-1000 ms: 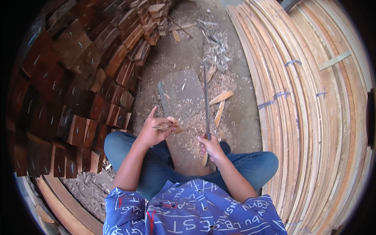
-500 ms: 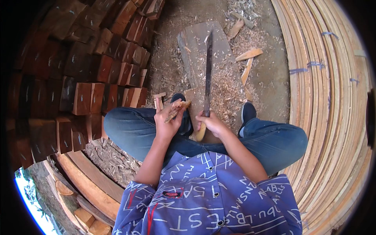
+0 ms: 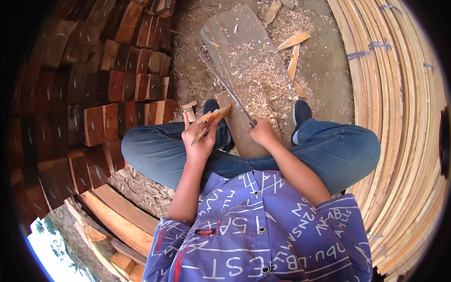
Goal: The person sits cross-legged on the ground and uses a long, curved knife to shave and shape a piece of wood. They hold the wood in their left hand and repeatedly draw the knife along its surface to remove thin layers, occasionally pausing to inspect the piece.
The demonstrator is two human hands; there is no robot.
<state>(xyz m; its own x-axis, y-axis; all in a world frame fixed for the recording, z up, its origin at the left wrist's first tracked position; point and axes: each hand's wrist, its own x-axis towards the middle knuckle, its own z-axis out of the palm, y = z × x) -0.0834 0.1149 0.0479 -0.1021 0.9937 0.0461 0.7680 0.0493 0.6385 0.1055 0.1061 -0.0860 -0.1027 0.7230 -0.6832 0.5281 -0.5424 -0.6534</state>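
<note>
Timber workshop, stacked wooden blocks [image 3: 94,126], long planks [image 3: 399,141], scattered wood shavings [image 3: 259,89]

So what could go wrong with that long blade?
The bare left hand holds a wood piece, so if the long blade in the right hand slipped, it might cut that hand. The left shoe looks close too, so a stray swing could hurt that foot.

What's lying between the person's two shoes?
In the head view, a flat board strewn with wood shavings lies between the left shoe and right shoe; the long blade in the right hand slants over it.
</note>
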